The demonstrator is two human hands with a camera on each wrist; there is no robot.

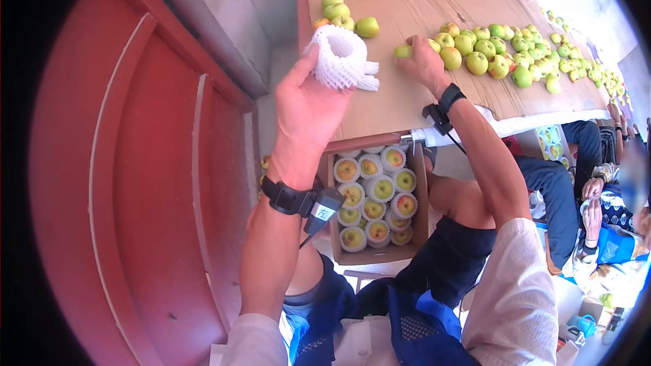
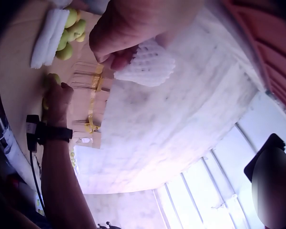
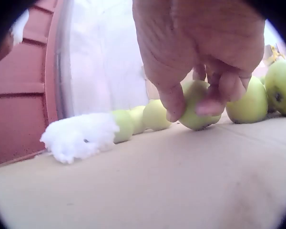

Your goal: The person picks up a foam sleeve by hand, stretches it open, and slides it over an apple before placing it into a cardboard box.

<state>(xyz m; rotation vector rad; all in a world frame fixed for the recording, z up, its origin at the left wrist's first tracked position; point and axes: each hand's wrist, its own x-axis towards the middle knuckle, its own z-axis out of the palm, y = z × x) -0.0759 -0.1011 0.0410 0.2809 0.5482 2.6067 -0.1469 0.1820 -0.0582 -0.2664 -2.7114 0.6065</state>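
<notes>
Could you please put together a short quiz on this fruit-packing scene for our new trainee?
1. What does the left hand hold? A) a white foam net B) a knife C) a red cup
2. True or false: the right hand grips a green apple lying on the cardboard sheet.
3. Fill in: the apples in the box each sit in a foam ____.
Key: 1 A; 2 true; 3 net.
</notes>
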